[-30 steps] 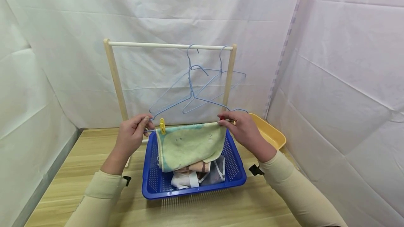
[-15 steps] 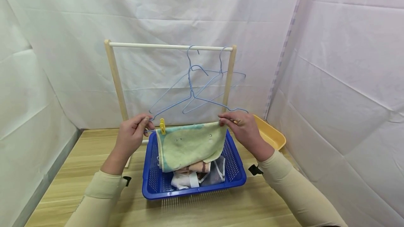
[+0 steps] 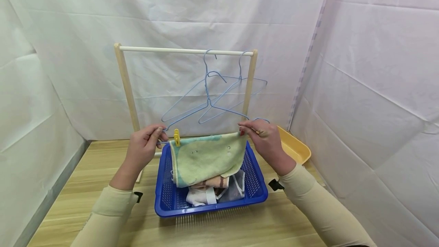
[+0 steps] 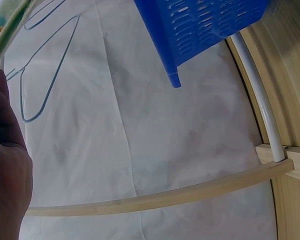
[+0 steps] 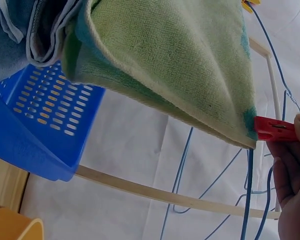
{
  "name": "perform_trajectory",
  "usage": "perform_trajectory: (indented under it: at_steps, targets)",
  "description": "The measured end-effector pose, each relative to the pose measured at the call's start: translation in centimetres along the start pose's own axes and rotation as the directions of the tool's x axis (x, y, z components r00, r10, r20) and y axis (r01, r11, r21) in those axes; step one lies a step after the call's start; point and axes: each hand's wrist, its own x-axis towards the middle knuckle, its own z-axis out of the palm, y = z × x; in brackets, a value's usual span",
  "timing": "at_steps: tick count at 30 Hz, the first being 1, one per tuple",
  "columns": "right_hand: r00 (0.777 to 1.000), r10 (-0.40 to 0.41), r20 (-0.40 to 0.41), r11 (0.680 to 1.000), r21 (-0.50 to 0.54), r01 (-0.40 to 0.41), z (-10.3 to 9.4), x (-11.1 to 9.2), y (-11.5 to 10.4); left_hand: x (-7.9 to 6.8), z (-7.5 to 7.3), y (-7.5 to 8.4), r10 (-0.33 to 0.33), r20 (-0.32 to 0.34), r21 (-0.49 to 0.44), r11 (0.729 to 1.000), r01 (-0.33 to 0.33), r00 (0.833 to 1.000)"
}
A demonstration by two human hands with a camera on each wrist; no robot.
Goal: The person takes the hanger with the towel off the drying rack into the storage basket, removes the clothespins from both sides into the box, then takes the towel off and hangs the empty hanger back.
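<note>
A green towel (image 3: 209, 159) with teal patches hangs folded over the lower bar of a blue wire hanger (image 3: 207, 100), above the blue basket (image 3: 210, 210). My left hand (image 3: 145, 142) grips the hanger's left end between thumb and fingers. Near that end, a yellow clothespin (image 3: 176, 138) is clipped on the towel's top edge. At the opposite top corner, my right hand (image 3: 265, 138) pinches a red clothespin (image 5: 274, 129); the right wrist view shows its jaws right at the towel's edge. The left wrist view catches only part of the left hand (image 4: 10, 185).
Behind the hands stands a wooden rack with a white rod (image 3: 164, 50); two more blue wire hangers hang from its right part. Folded cloths, including a white cloth (image 3: 197, 196), lie in the basket. A yellow tray (image 3: 302, 151) sits at the back right of the wooden table (image 3: 75, 186).
My right hand has shifted slightly to the right, and more of the red clothespin shows below its fingers. The left hand, towel and held hanger stay almost still.
</note>
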Motion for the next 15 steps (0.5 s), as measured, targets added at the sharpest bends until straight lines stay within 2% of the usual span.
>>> perform_trajectory:
  at_steps: [8,15]
  targets:
    - [0.995,0.021,-0.101,0.998,0.058,-0.015,-0.17,0.08,-0.67,0.00,0.05,-0.16,-0.001,0.006,0.021,1.000,0.001,1.000]
    - [0.994,0.013,-0.112,0.996,0.091,-0.003,-0.63,0.43,-0.92,0.01,0.06,-0.10,-0.005,0.007,0.008,1.000,0.005,1.000]
